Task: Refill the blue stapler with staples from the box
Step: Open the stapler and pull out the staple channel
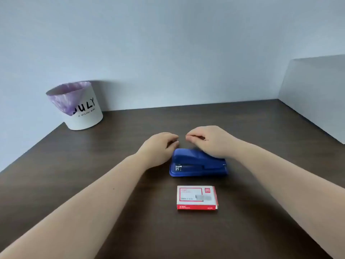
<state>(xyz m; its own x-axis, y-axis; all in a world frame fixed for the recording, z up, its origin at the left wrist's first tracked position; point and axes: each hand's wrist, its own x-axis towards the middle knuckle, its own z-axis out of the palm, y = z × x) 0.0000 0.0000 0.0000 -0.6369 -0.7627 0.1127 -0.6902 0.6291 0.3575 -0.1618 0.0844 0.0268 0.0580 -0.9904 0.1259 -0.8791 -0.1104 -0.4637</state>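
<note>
Stapler [197,163]: solid deep blue throughout, with a small silver metal part at its left end. Staple box [197,197]: white top face with a red border and a grey printed picture, red side band with white lettering too small to read. Tabletop [261,212]: dark brown with faint wood grain; left of the stapler, a white bin [82,109] with black lettering and a pale purple liner.

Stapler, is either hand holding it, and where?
Not gripped. The right hand rests over the blue stapler at its rear top; the left hand sits beside its front end.
</note>
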